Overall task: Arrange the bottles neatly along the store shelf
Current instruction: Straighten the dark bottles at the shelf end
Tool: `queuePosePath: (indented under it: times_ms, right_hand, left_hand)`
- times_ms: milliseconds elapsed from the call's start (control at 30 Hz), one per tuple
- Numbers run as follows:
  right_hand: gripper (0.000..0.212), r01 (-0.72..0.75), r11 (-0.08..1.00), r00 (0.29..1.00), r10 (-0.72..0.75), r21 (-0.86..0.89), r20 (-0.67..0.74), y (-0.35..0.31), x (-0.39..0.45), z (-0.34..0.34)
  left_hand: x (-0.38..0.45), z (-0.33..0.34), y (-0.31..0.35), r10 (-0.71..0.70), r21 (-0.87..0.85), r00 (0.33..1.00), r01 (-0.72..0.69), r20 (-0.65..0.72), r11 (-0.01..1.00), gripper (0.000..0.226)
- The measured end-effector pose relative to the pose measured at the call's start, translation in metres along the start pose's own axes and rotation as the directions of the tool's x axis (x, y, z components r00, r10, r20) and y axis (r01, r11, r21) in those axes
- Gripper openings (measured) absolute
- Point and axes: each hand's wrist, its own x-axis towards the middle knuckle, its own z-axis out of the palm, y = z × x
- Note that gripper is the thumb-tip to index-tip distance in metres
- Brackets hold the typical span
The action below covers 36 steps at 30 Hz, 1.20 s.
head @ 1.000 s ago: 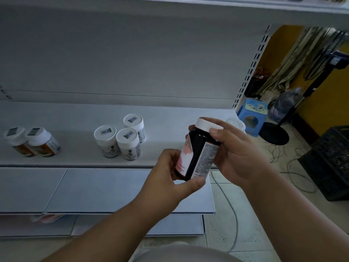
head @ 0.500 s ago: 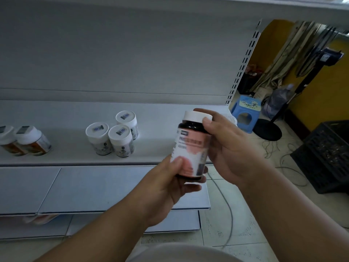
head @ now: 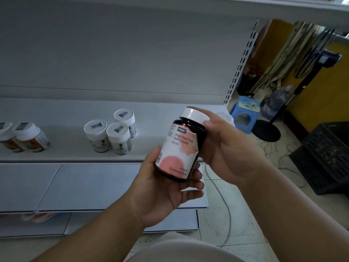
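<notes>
Dark bottle tilted, gripped by left hand and right hand.

Grey shelving backboard; tiled floor; blue stool, fan stand and black crate before a yellow wall.

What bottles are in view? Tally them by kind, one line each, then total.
Dark bottle with pink label, held in both hands: 1
White bottles with white lids, shelf centre: 3
Orange-labelled bottles, shelf left: 2
Total: 6
</notes>
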Motion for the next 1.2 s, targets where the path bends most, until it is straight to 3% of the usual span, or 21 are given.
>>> queuePosePath:
  times_ms: [133, 200, 433, 533, 633, 767, 867, 1000, 1200]
  right_hand:
    - [0.039, 0.065, 0.981, 0.987, -0.090, -0.181, -0.131, 0.000, 0.002, -0.006]
    - [0.039, 0.087, 0.952, 0.977, -0.139, -0.293, -0.161, -0.001, 0.003, -0.010]
    - [0.065, 0.072, 0.913, 0.994, -0.033, -0.401, 0.104, -0.007, 0.001, -0.041]
    - [0.061, 0.066, 0.879, 0.990, 0.002, -0.473, 0.143, -0.015, 0.003, -0.052]
    - [0.056, 0.096, 0.830, 0.989, -0.015, -0.549, 0.150, -0.021, 0.006, -0.062]
    - [0.061, 0.091, 0.816, 0.992, -0.022, -0.572, 0.127, -0.021, 0.011, -0.070]
    - [0.068, 0.090, 0.810, 0.992, -0.020, -0.579, 0.126, -0.022, 0.016, -0.073]
    - [0.058, 0.092, 0.817, 0.973, 0.047, -0.569, 0.225, -0.024, 0.018, -0.073]
    - [0.055, 0.103, 0.864, 0.896, 0.134, -0.492, 0.423, -0.023, 0.020, -0.065]
  left_hand:
    - [0.005, 0.004, -0.006, 0.146, 0.192, 0.979, -0.118, -0.140, 0.974, 0.060]
    - [0.008, 0.006, -0.009, 0.212, 0.293, 0.966, -0.162, -0.147, 0.942, 0.062]
    - [0.018, 0.009, -0.009, 0.197, 0.165, 0.974, -0.177, -0.111, 0.970, 0.066]
    - [0.025, 0.009, -0.012, 0.219, 0.279, 0.967, -0.176, -0.132, 0.944, 0.064]
    - [0.037, 0.011, -0.017, 0.304, 0.439, 0.920, -0.173, -0.247, 0.882, 0.063]
    - [0.045, 0.017, -0.028, 0.381, 0.455, 0.885, -0.232, -0.268, 0.859, 0.062]
    - [0.048, 0.023, -0.041, 0.410, 0.410, 0.871, -0.282, -0.269, 0.868, 0.060]
    - [0.044, 0.025, -0.046, 0.396, 0.337, 0.869, -0.292, -0.298, 0.895, 0.064]
    - [0.033, 0.032, -0.050, 0.297, 0.045, 0.892, -0.300, -0.340, 0.953, 0.062]
